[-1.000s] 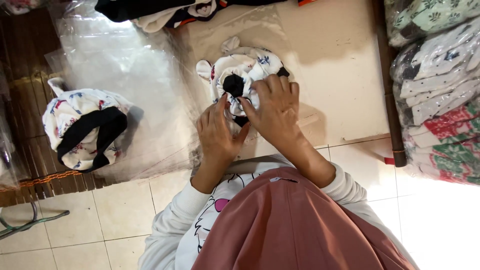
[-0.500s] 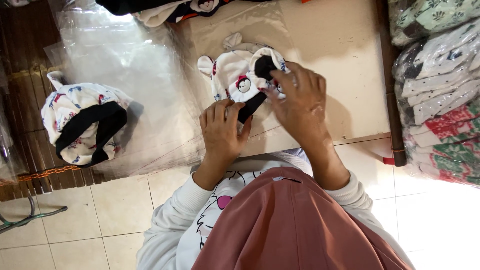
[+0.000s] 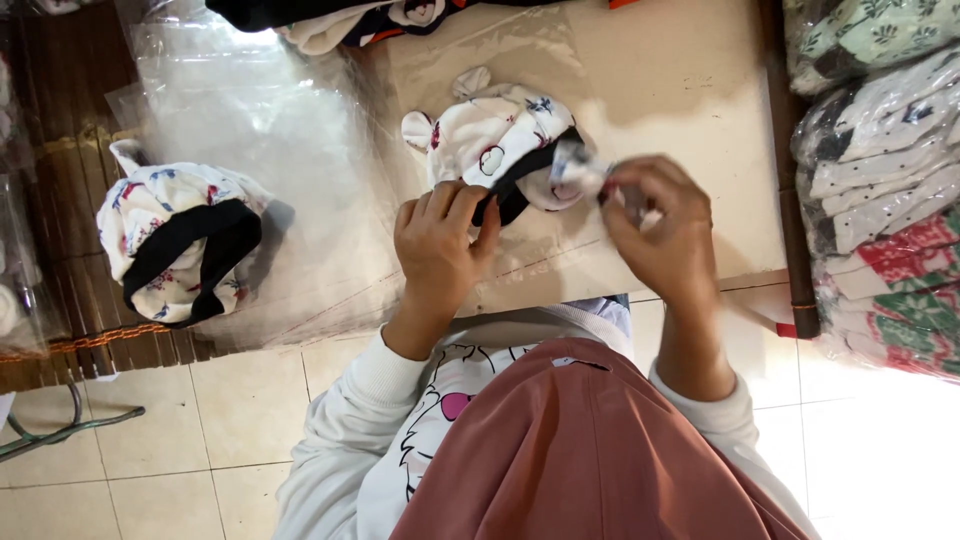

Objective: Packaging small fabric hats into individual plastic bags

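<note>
A small white printed baby hat point(image 3: 495, 135) with a black band and two ears lies on a low beige table point(image 3: 670, 90). My left hand point(image 3: 440, 245) presses on the hat's black band at its near edge. My right hand point(image 3: 665, 230) is to the right of the hat and pinches a small white tag point(image 3: 578, 168) that hangs off the hat's edge. A second white printed hat with a black band point(image 3: 180, 245) lies to the left on clear plastic bags point(image 3: 270, 130).
Dark and light garments point(image 3: 340, 15) lie at the far edge of the table. Bagged folded clothes point(image 3: 880, 170) are stacked at the right. A woven mat point(image 3: 60, 150) lies at the left over a tiled floor point(image 3: 200, 430). My pink headscarf point(image 3: 600, 450) fills the lower middle.
My right hand has moved right, off the hat, pulling the small tag out from the band. My left hand stayed on the band. The view has shifted slightly.
</note>
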